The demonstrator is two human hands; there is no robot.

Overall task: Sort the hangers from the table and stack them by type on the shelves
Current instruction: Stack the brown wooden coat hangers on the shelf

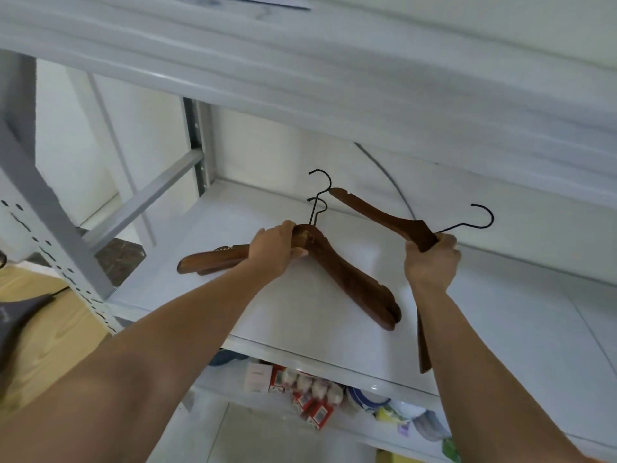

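A stack of dark brown wooden hangers (350, 279) with black wire hooks lies on the white shelf board (500, 312). My left hand (275, 250) grips the stack at its neck, just below the hooks. My right hand (432, 262) grips the neck of another wooden hanger (377, 213), which is held above the shelf to the right of the stack. Its hook points right, one arm reaches up-left over the shelf, and the other arm hangs down behind my right forearm.
A grey upper shelf (300, 61) hangs low overhead. A perforated grey upright (60, 248) stands at the left, beside a wooden surface (43, 329). The shelf below holds small red-and-white boxes (310, 392) and bowls (367, 396).
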